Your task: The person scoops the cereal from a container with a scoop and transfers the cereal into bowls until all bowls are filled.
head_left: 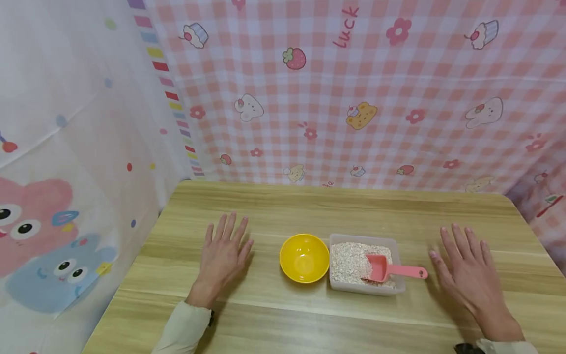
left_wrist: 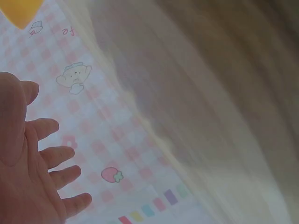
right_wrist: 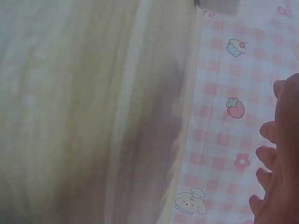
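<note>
We count two hands, both on the wooden table (head_left: pixel 283 206). Our left hand (head_left: pixel 223 253) lies palm down with fingers straight and spread, gripping nothing; it sits to the left of the bowl and apart from it. Our right hand (head_left: pixel 464 265) lies the same way, flat, fingers extended, holding nothing, just to the right of the scoop's handle end but not touching it.

Between the hands we count three items. One yellow bowl (head_left: pixel 304 257), upright, nothing visible inside. One clear rectangular tub (head_left: pixel 393 243), just beside the bowl on its right; whether the two touch, we cannot tell. The tub holds a pale, flaky grain (head_left: pixel 347 260), which fills most of it. One pink scoop (head_left: pixel 383 269) rests in the tub with its pan on the grain and its handle over the tub's right rim, pointing toward the right hand.

The left wrist view shows the left hand's fingers (left_wrist: pixel 51 156) spread and straight against the pink checked cloth (left_wrist: pixel 103 140); the table there is blurred. The right wrist view shows only fingertips (right_wrist: pixel 275 135) at the frame's edge, with the same cloth behind and the table blurred.

Backdrop: one pink checked cloth (head_left: pixel 353 88) behind the table, one white cartoon-print cloth (head_left: pixel 66 147) at left.
</note>
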Motion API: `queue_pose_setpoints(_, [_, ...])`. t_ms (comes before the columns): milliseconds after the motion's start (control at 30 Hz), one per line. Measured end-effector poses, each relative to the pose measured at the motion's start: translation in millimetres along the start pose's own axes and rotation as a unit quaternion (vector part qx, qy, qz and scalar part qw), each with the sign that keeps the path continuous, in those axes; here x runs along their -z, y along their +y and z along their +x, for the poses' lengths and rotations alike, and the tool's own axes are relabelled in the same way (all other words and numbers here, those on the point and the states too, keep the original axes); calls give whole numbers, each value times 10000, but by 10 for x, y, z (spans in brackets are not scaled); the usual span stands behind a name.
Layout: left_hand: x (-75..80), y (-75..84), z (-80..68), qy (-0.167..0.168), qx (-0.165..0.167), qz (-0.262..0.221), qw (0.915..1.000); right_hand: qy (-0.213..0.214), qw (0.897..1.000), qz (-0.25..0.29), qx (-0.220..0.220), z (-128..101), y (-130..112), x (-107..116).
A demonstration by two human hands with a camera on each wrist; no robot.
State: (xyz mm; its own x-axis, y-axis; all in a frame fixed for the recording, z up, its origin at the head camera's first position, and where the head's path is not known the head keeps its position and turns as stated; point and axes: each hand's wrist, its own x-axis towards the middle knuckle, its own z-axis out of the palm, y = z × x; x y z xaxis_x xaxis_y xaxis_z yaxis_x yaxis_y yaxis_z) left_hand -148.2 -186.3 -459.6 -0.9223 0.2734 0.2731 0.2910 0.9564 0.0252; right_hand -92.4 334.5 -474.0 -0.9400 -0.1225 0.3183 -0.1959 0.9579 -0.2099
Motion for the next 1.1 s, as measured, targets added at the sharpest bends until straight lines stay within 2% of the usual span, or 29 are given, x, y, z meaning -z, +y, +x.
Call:
queue_pose_setpoints(300, [39,89,12,-177,21,-68,9998,-54,10000,14,56,-18,-35,-3])
queue_pose_setpoints(600, [144,340,82,-85,-222,-419,9988,219,9990,226,330,17,-144,70])
queue_pose_setpoints(933, [218,618,115,-53,-564,-677,9961,683,9911,766,845,112,-431,250])
queue_pose_setpoints(1100, [243,756,124,-39,-694,-799,9944,712,9867,894,1153,155,-630,367])
